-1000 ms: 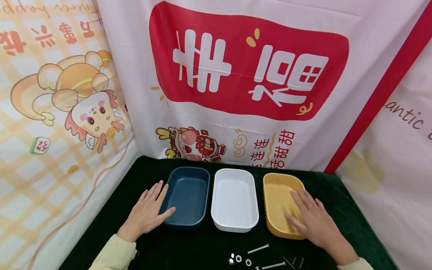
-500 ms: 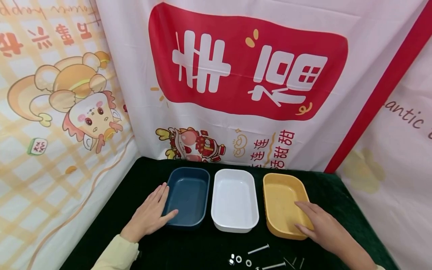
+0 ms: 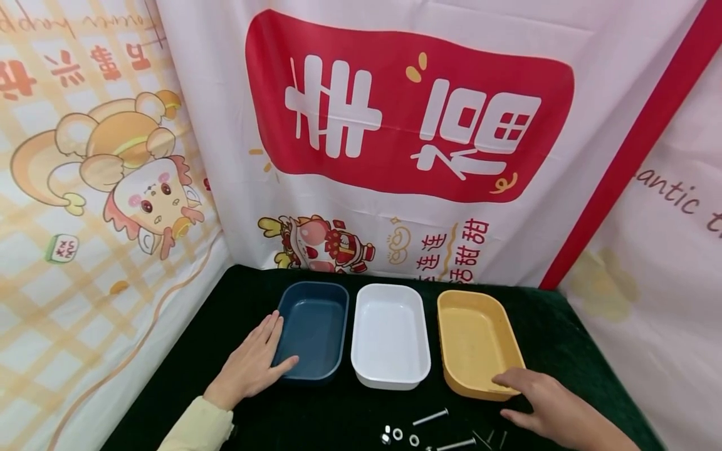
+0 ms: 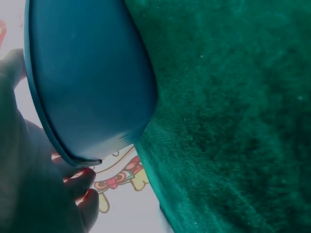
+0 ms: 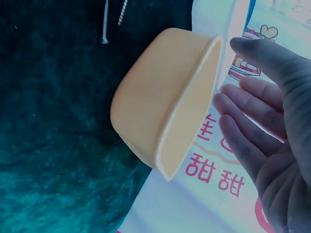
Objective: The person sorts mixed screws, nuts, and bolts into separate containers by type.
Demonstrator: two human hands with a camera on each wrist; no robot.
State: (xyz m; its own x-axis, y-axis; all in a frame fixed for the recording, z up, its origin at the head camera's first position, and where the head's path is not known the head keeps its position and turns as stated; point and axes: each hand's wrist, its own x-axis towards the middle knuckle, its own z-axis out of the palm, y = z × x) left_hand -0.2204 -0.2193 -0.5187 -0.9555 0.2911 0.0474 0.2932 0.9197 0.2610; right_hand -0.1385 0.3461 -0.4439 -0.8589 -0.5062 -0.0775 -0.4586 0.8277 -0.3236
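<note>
Three trays in a row, all upright, long axes running from the person toward the back cloth (image 3: 507, 25): blue tray (image 3: 313, 332) left, white tray (image 3: 389, 332) middle, yellow tray (image 3: 474, 332) right, far end leaning a bit left in head view. Surface (image 3: 338, 416) dark green, velvety; back cloth white with red print, yellow check cloth (image 3: 56, 338) at left. Inner floors of all trays visible. Left hand (image 3: 251, 363) at blue tray's left rim, thumb over near edge, grip spread, fingers fairly straight, holding nothing; contact hard to tell. Right hand (image 3: 544, 401) just beside yellow tray's near right corner, grip slack, fingers gently bent, holding nothing. Toward the person: bolts (image 3: 430, 416), washers (image 3: 398, 430), small screws (image 3: 503, 440); upper bolt slants, head rightward
</note>
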